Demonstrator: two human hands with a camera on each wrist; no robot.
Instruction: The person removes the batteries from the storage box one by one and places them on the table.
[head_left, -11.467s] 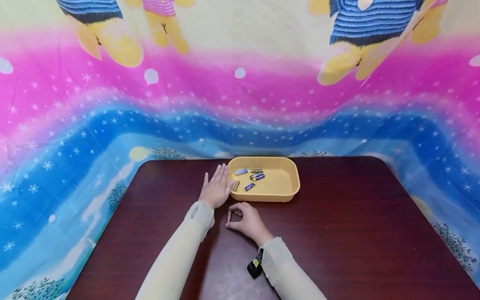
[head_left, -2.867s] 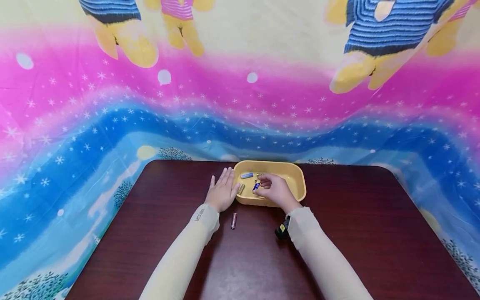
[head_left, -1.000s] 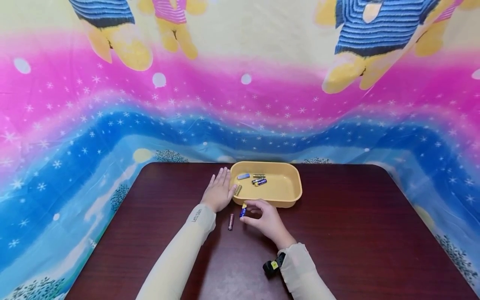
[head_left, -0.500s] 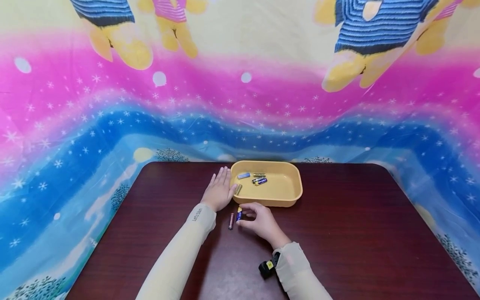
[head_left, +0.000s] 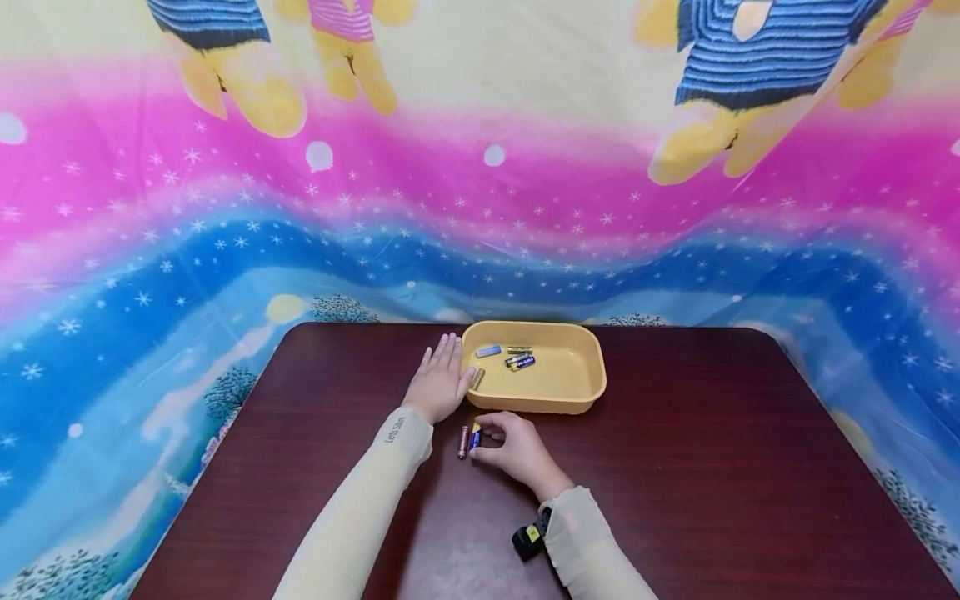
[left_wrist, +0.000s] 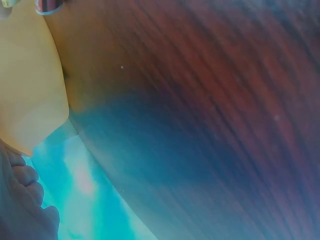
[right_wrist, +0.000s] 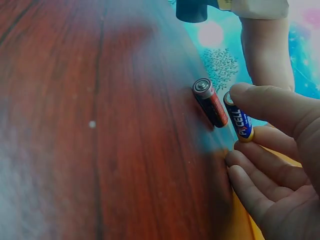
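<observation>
I count seven batteries; five lie in the one yellow tray (head_left: 572, 377) and two are out of it, on its near side; the right hand (head_left: 517, 450) pinches one of those two, a blue and yellow battery (right_wrist: 240, 120), with the thumb at one end and a finger at the other; it is just near of the tray's near left corner; I can't tell if it touches the table (head_left: 712, 467).

One red battery (right_wrist: 210, 102) lies on the table, just left of the held one; a thin gap shows between them.

The one left hand (head_left: 437, 385) holds nothing; its fingers are straight and it rests against the tray's left side, with the thumb at the rim.

In the tray, one pale blue battery (head_left: 489, 351) is at the far left; one gold battery (head_left: 520, 349) is to its right; just near of that, one dark battery and one dark blue battery (head_left: 523, 363) lie together, and the dark one is partly hidden; one more gold battery (head_left: 478, 377) is by the left thumb, partly hidden too.

Two pale sleeves (head_left: 352, 508) are cut off at the near edge; four bears on the bright cloth (head_left: 420, 200) are cut off at the top; the left wrist view shows only part of the tray.
</observation>
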